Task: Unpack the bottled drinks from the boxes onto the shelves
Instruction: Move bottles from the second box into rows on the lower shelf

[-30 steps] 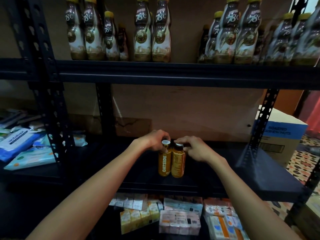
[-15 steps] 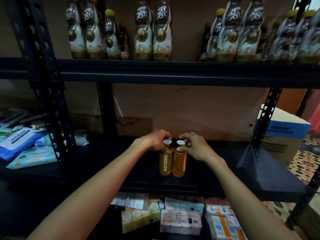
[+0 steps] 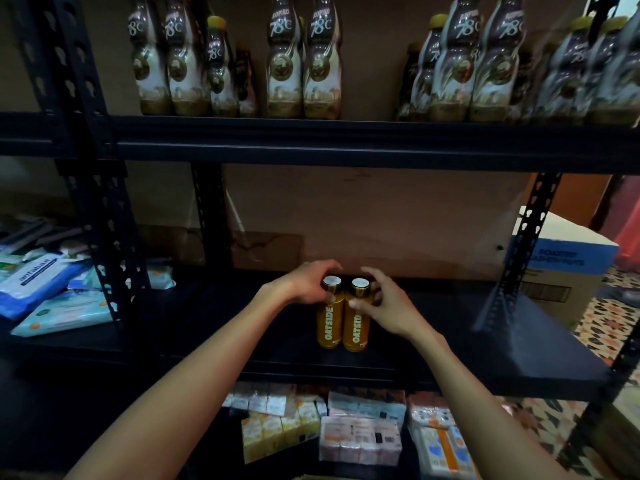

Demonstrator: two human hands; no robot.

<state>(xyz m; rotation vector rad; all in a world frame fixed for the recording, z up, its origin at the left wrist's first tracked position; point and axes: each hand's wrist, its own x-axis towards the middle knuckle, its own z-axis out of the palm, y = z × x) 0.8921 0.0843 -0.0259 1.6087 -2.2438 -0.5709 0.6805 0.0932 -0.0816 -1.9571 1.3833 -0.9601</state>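
Okay, we call this early-to-mid task. Two bottles stand upright on the middle shelf point(image 3: 450, 358), touching side by side near its front edge: the left OATSIDE bottle point(image 3: 328, 327) and the right OATSIDE bottle point(image 3: 356, 329). Both bases sit on the board, so placing looks done for this pair, but neither has been let go yet.

Our left hand point(image 3: 304, 284) has its fingers curled over the neck and cap of the left OATSIDE bottle. Our right hand point(image 3: 388, 306) pinches the neck of the right OATSIDE bottle, with the thumb in front and the fingers wrapped behind.

Only this pair shows on that shelf, so we judge most of the stocking there is left. The upper shelf point(image 3: 346, 143) already carries rows of Kopiko bottles point(image 3: 301, 64).

Hard to make out:
- The box the drinks come from is not in view, so we cannot count what remains.
- A cardboard box point(image 3: 561, 268) sits beyond the right upright. Its blue label is blurred and its contents are unknown.
- The Kopiko caps are cut off at the top edge, and the ones far right are smeared.
- The fingertips of both hands are hidden behind the necks, so we cannot tell how firm either grip is.
- The wipe packs point(image 3: 38, 282) at left and the small cartons point(image 3: 360, 438) on the shelf below are dim, and most of their labels are unreadable.
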